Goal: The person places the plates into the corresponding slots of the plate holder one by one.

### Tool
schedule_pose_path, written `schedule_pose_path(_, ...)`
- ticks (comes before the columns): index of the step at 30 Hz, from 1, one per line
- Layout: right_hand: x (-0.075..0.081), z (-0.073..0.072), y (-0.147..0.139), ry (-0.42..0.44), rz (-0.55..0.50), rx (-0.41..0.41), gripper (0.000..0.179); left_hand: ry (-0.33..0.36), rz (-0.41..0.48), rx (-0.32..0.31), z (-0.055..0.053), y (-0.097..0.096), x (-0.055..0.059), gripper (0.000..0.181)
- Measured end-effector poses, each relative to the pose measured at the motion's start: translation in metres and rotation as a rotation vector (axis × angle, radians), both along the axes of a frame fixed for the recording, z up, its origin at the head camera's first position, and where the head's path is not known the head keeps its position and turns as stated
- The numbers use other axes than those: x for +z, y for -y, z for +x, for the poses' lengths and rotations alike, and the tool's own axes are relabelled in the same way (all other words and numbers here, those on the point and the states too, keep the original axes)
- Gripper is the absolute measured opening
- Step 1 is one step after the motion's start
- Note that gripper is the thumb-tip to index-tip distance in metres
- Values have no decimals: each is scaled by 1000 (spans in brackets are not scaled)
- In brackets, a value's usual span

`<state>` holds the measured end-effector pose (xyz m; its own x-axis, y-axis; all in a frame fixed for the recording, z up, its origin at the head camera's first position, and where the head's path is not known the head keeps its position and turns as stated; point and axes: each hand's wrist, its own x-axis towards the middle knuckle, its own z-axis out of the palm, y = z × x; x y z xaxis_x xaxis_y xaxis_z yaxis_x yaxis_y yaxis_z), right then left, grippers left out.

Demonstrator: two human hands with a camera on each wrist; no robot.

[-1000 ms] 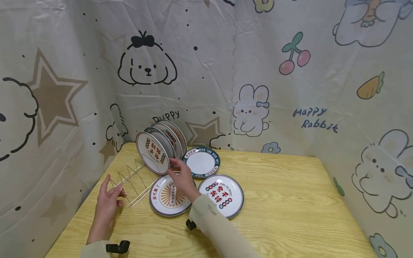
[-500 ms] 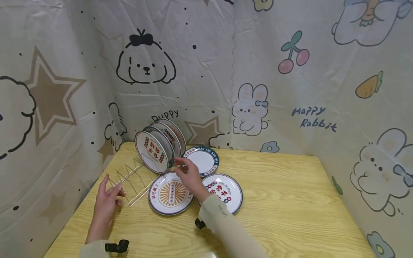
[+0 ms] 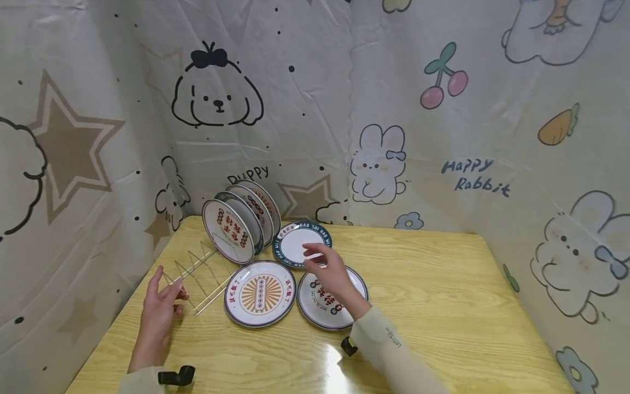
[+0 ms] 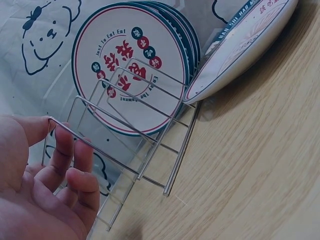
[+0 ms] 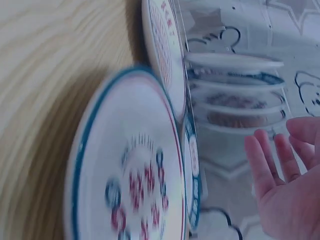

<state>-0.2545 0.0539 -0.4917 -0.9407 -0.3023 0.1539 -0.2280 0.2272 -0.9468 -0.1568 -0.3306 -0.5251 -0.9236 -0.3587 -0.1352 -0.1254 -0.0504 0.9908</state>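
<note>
Head view: at my remote station I have the left hand pinching the near end of a wire rack. Beyond that grip, at the rack's far end, four standing plates lean one behind another, the front one with red lettering. To the right of the grip lies the sunburst plate, flat on the wooden table. My right hand is released, fingers loosely bent, above the green-rimmed plate and the red-lettered plate. A patterned cloth forms the backdrop past both hands.

Left wrist view: my thumb and fingers take hold of the rack's end wire at its corner. The wire dividers run from this grip to the standing plates; the sunburst plate lies to the rack's side.

Right wrist view: my right hand holds nothing and appears apart from the plates. The standing plates, blurred, are past its fingertips; the flat plates lie below it, toward the table.
</note>
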Motion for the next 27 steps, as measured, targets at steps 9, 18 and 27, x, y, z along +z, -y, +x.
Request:
schedule_pose_path(9, -6, 6, -63, 36, 113, -180, 39, 10, 5, -15, 2, 0, 2, 85)
schedule_pose_path(18, -26, 10, -118, 119, 114, -287, 47, 1, 22, -20, 1, 0, 2, 86)
schedule_pose_path(27, -51, 20, -139, 293, 12, -288, 51, -15, 4, -22, 1, 0, 0, 85)
